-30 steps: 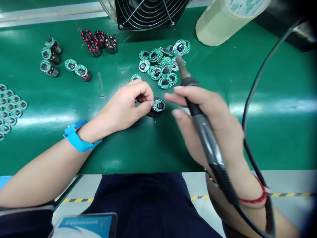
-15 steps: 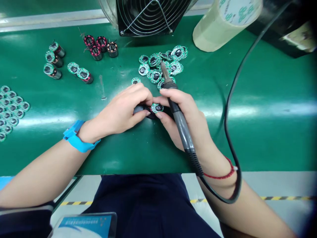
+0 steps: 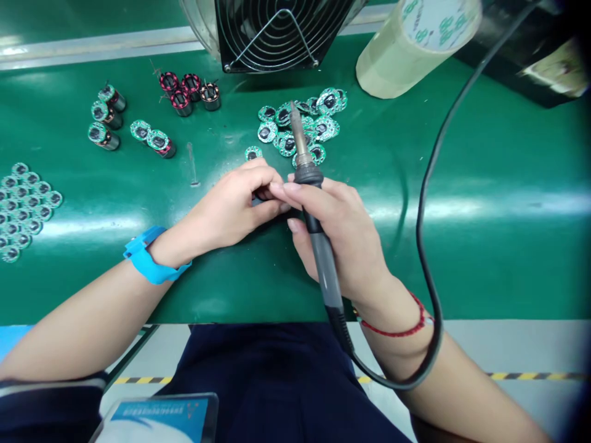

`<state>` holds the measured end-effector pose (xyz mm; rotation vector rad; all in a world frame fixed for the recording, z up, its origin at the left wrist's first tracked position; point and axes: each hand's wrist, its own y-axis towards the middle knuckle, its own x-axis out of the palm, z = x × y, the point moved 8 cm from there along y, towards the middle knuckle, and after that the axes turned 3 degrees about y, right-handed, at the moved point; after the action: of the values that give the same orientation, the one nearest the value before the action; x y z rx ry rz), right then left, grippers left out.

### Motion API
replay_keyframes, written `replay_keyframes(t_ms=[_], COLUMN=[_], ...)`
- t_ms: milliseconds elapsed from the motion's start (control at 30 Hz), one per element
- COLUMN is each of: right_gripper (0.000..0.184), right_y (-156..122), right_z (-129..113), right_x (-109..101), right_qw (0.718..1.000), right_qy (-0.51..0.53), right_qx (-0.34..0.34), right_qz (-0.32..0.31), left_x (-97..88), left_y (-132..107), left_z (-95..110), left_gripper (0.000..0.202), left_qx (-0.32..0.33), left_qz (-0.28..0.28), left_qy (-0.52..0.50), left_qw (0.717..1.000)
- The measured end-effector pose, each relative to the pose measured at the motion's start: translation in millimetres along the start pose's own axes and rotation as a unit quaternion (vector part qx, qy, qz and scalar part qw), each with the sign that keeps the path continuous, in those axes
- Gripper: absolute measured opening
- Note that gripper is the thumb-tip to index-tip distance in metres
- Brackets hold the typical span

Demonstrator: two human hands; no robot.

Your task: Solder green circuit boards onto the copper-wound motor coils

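My left hand (image 3: 237,200) is closed on a motor stator, mostly hidden by the fingers; only a dark bit shows inside the grip. In my right hand (image 3: 344,227) lies a soldering iron (image 3: 325,258), its metal tip pointing up and away from me. The right fingertips meet the left ones at the stator, and the right thumb stands a little apart below. Just beyond the iron's tip and shaft is a loose heap of round green circuit boards (image 3: 327,128). One single board (image 3: 253,152) lies right behind my left knuckles.
Stators with boards on top (image 3: 105,135) stand at the left, near several bare wound stators (image 3: 181,101). Rows of round boards (image 3: 22,214) lie at the far left. A fan (image 3: 272,37) and a tape roll (image 3: 383,67) stand at the back. The iron's cable (image 3: 422,234) loops over the right side.
My right hand has shifted left and its fingers have closed over toward the left ones. The board seen between the hands is now hidden. The iron's tip has swung left and away.
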<state>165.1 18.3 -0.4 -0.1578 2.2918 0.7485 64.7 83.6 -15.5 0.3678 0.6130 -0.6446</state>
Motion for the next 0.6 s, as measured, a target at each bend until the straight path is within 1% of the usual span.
replay_keyframes(t_ms=[100, 200, 300, 367, 433, 500, 600], right_gripper=[0.05, 0.046, 0.04, 0.04, 0.042, 0.042, 0.032], right_y=[1.5, 1.1, -0.7, -2.6, -5.4, -9.0, -13.7], right_z=[-0.1, 2.5, 3.7, 4.7, 8.6, 13.2, 15.9], right_x=[-5.4, -9.0, -9.7, -11.6, -16.8, -25.5, -39.7], right_qw=[0.999, 0.997, 0.997, 0.996, 0.991, 0.979, 0.955], right_qy=[-0.032, -0.053, -0.043, -0.014, 0.031, 0.073, 0.111], right_qx=[0.017, 0.048, 0.058, 0.064, 0.088, 0.118, 0.133], right_qz=[0.023, 0.033, 0.036, 0.053, 0.09, 0.15, 0.242], left_x=[-1.5, -3.8, -5.7, -5.6, -5.2, -5.0, -4.8], left_y=[-0.5, -1.9, -3.1, -3.4, -3.2, -3.1, -3.3], left_z=[-3.3, -6.2, -6.9, -6.2, -4.9, -4.0, -4.8], left_gripper=[0.009, 0.007, 0.009, 0.011, 0.014, 0.015, 0.015], left_qx=[-0.026, -0.047, -0.058, -0.059, -0.055, -0.051, -0.053], left_qz=[0.007, 0.018, 0.026, 0.023, 0.019, 0.017, 0.019], left_qy=[-0.01, -0.016, -0.005, 0.005, 0.01, 0.011, 0.016], left_qw=[1.0, 0.999, 0.998, 0.998, 0.998, 0.998, 0.998])
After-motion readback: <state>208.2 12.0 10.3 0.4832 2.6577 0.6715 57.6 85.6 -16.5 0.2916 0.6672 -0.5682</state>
